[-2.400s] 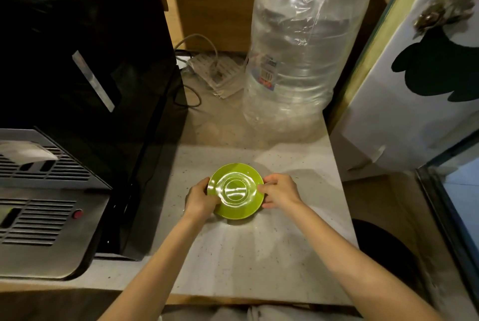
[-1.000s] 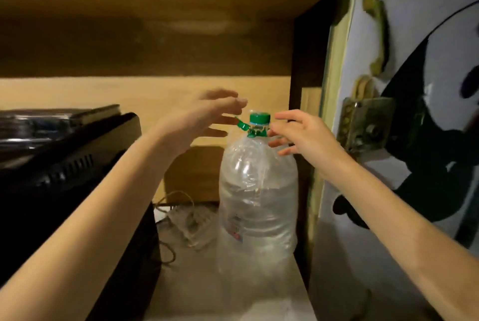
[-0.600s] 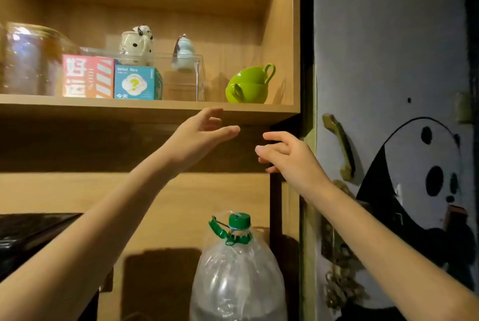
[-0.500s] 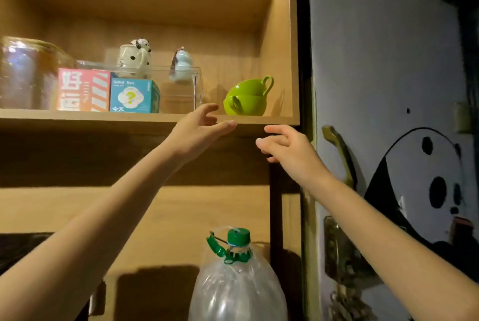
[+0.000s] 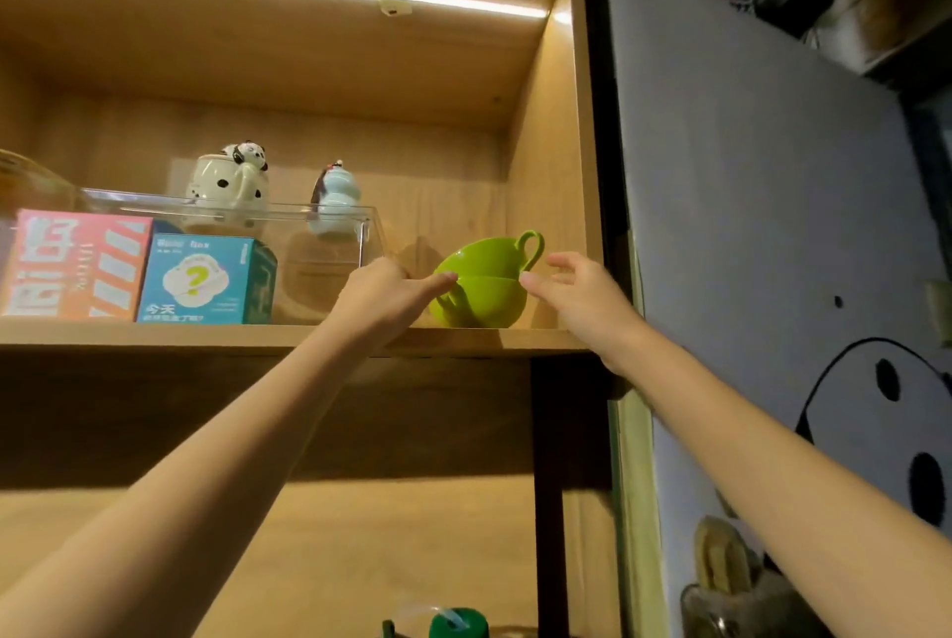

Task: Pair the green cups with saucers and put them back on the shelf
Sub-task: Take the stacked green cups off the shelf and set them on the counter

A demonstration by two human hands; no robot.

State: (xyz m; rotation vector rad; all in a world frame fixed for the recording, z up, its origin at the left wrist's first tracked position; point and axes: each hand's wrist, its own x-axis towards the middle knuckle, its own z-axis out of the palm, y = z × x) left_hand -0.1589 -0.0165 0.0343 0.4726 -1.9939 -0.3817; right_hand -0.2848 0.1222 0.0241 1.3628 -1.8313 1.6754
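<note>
The left hand (image 5: 384, 297) is open, its fingertips touching the 9 o'clock side of the two stacked green cups (image 5: 481, 284). The right hand (image 5: 577, 292) is open too, fingers spread, just beside the stack at 3 o'clock. Neither hand is closed on the cups yet.

A moment ago both hands were lower, under the shelf (image 5: 288, 336) edge. A bit before that they held a green saucer down on the surface. Now they have come up to the cups, so the next job looks like lifting the cups down to match them with saucers.

The cups sit at the right end of the shelf, one inside the other. At 9 o'clock stands a clear box (image 5: 329, 251), then a blue box (image 5: 206, 279).
</note>
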